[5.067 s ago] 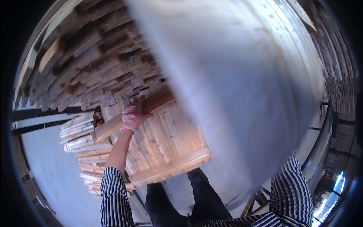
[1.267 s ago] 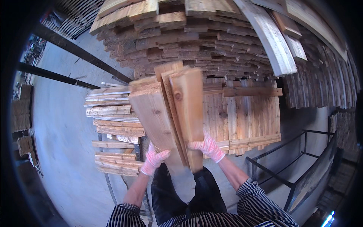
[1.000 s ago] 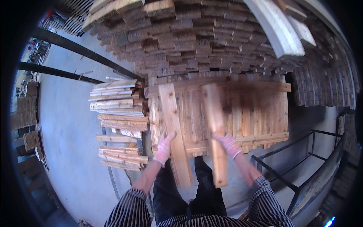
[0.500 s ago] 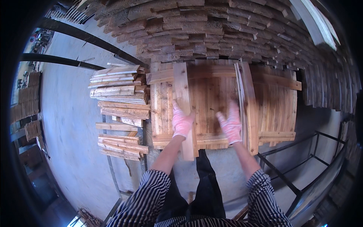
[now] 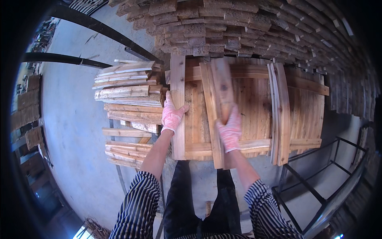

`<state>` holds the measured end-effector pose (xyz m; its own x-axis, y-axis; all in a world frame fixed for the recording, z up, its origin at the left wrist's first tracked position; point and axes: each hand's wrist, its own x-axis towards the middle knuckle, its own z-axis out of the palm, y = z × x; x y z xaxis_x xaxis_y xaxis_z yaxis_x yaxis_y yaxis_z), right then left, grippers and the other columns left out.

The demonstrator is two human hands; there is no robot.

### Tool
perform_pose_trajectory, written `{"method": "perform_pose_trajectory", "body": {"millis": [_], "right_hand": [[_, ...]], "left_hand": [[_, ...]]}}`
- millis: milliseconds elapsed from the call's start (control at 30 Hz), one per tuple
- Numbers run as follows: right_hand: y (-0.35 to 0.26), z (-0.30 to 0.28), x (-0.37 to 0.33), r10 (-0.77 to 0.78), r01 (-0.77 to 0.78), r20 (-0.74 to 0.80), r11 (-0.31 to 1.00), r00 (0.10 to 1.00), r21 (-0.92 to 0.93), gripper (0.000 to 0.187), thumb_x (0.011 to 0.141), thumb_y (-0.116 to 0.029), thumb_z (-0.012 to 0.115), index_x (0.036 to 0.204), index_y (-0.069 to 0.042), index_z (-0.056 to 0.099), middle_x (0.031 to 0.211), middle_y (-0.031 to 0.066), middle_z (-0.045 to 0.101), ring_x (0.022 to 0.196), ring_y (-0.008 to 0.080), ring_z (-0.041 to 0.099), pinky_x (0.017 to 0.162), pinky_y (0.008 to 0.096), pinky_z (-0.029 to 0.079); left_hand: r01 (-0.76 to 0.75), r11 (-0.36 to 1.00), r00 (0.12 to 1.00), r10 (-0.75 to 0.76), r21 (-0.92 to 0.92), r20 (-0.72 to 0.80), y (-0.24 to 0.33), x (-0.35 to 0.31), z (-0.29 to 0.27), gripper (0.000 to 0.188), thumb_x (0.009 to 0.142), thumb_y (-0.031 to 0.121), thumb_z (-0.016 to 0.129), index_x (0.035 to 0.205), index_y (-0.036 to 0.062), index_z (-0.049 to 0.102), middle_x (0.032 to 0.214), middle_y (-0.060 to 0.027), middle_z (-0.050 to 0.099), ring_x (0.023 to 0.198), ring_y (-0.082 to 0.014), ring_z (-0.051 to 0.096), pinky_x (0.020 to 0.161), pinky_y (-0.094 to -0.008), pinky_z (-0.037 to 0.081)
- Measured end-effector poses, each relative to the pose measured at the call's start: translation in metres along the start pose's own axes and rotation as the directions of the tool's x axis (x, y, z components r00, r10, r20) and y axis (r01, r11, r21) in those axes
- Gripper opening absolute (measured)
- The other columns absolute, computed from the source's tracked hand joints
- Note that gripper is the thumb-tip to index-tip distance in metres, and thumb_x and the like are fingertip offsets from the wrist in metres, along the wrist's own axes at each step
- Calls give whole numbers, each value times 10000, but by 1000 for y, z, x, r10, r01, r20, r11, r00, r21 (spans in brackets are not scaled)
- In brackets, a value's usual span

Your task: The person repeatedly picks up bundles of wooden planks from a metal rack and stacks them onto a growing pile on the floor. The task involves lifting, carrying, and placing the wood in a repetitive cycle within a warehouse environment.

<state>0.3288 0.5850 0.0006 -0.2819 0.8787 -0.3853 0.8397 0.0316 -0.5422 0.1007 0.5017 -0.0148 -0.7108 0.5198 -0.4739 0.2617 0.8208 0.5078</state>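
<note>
A broad panel of upright wooden boards [image 5: 252,105] with two crosswise battens [image 5: 250,145] lies in front of me. On its left end rests a plank [image 5: 179,71], and my left hand [image 5: 173,114], in a pink-and-white glove, grips its edges between thumb and fingers. My right hand [image 5: 230,131], gloved alike, holds a second plank [image 5: 223,81], tilted and blurred by motion. Just left of that one, a narrower plank [image 5: 210,111] lies across the panel. Farther right, several planks stand close together, the outermost plank [image 5: 283,115] wide and flat.
To the left, short boards [image 5: 127,93] lie stacked on a dark metal frame. A tall stack of rough-edged lumber [image 5: 223,26] runs along the far side. Black metal bars [image 5: 308,187] form a frame at lower right. Dark beams [image 5: 103,34] reach in from upper left.
My left hand has moved left, and a plank now lies at the panel's left end. My right hand, open before, has moved left and closed on a plank. The view has shifted slightly.
</note>
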Motion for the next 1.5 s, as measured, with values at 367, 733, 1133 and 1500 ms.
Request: {"method": "perform_pose_trajectory", "body": {"millis": [367,733,1133,1500], "right_hand": [[-20,86,15,-199,186,-204,979,958,-82,798,1011,-343,556,1620,-39,139,1550,272,357,1447,387,362,1202,479,299],[-35,9,33,-142,148,136,988,980,-36,917,947,-453,630,1615,-44,153,1628,284,245,1507,427,265,1217,470,286],[159,-155,77,-22,-111,-315,911,949,-397,825,836,-387,779,1554,-261,393,1413,303,503,1266,492,516,1046,504,450],[56,-69,31,-131,-9,-299,905,945,-426,744,805,-506,767,1468,-294,503,1183,241,580,1021,366,589,808,503,474]], "left_hand": [[-180,963,983,170,-201,-66,-22,16,27,868,935,285,715,1627,133,213,1534,-287,425,1410,-405,437,1159,-426,365],[-158,984,987,155,-76,-43,-14,-18,-15,996,840,302,809,1611,57,228,1602,-273,317,1430,-380,406,1174,-434,352],[-864,294,500,392,409,773,-49,-153,11,1155,643,566,855,1571,141,315,1582,-275,266,1519,-488,146,1202,-676,94],[-375,904,926,375,204,37,-71,-85,-7,1161,714,560,860,1545,-28,301,1457,-303,446,1390,-402,408,1166,-482,308]]}}
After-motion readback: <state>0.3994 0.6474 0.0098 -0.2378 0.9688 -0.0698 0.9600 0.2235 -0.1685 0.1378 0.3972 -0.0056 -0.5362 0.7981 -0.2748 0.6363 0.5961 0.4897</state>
